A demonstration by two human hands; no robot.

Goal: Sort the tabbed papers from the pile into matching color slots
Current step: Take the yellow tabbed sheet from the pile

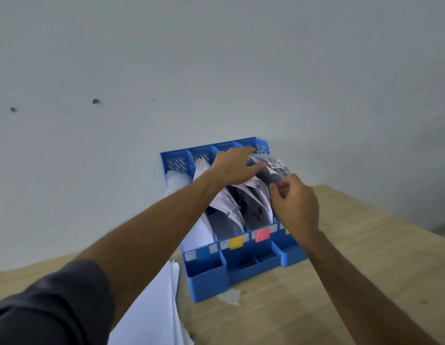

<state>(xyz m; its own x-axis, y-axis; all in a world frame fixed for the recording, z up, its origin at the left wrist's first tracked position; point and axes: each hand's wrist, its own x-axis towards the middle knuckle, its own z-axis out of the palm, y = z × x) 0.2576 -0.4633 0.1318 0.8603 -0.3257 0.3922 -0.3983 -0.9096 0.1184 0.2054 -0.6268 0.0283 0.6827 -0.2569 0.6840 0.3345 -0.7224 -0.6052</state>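
A blue plastic file rack (209, 280) stands against the wall, its slots marked at the front by a blue label (203, 253), a yellow label (236, 242), a pink label (262, 234) and a partly hidden green label (287, 231). Papers stand in the slots. My left hand (235, 168) lies flat on the paper tops near the back of the rack, fingers spread toward the rightmost slot. My right hand (295, 202) pinches the edge of a sheet (273, 168) over the rightmost slot. A pile of white papers (154, 302) lies on the table left of the rack.
The wooden table (341, 257) runs right and forward of the rack. A grey wall (216, 70) stands directly behind the rack. A small torn scrap of paper (230, 296) lies in front of the rack.
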